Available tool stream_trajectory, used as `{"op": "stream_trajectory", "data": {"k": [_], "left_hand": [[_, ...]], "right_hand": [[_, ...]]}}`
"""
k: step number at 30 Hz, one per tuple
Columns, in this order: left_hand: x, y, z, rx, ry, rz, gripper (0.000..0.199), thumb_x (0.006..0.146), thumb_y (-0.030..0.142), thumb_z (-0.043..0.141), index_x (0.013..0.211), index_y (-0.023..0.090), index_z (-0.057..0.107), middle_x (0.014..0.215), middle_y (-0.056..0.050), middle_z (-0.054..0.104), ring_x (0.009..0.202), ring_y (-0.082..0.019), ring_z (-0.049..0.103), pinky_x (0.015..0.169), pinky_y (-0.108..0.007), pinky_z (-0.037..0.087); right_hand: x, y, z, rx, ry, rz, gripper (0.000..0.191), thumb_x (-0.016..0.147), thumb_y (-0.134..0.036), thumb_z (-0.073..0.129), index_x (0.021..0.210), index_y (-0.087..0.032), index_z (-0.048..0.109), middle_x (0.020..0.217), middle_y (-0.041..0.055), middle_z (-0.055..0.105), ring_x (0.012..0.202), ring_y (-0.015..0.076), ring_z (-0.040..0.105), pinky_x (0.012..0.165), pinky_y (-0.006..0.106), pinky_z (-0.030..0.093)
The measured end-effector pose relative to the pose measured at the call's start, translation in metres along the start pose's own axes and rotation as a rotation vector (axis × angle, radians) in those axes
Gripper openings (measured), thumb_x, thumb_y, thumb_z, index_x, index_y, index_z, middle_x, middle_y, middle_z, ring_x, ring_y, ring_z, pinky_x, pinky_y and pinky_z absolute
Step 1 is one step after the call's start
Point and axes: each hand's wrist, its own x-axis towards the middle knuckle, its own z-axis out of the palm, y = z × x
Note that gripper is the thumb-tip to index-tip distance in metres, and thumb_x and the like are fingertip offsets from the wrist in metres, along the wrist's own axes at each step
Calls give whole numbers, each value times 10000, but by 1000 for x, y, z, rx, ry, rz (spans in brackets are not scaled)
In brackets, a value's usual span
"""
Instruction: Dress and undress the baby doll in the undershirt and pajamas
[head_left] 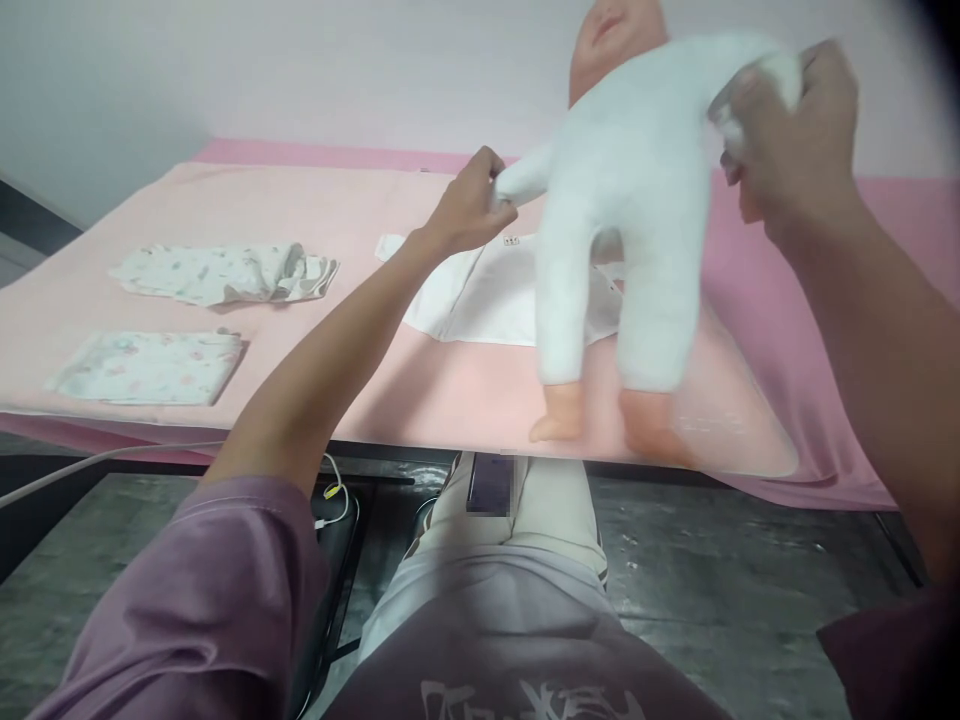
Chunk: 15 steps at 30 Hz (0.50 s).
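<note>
A baby doll (626,190) with a white cloth body hangs upright above the right part of the table, its feet near the front edge. My left hand (472,200) is closed on the end of one doll arm. The other doll arm is gripped by my right hand (795,140), higher up at the right. Only the lower part of the doll's head shows at the top edge. Behind and below the doll, a white garment (499,290) lies spread on the pink cloth, partly hidden by the doll and my left forearm.
On the left of the pink-covered table (300,205) lie a crumpled patterned cloth (217,272) and a folded patterned cloth (154,367). A dark phone (491,484) rests on my lap. A white cable (112,453) runs along the front left edge.
</note>
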Motion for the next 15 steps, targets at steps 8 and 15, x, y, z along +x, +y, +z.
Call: {"op": "stream_trajectory", "data": {"k": [8,15], "left_hand": [[-16,-56,-54,474,-234,-112,603,882,499,733,1395,237,557,929,-74,640,1069,-341,623,901,-467,426],[-23,-94,-45,347,-263,-129,601,736,401,833,1283,236,649,1006,-92,703,988,-346,699,900,-463,503]], "right_hand": [[2,73,45,-528,-459,-66,381,1052,-544,782,1194,-237,605,1148,150,769,947,272,683,773,398,481],[-4,120,76,-555,-540,-13,384,1061,-584,738,1195,-259,584,1077,166,748,862,293,638,760,414,433]]}}
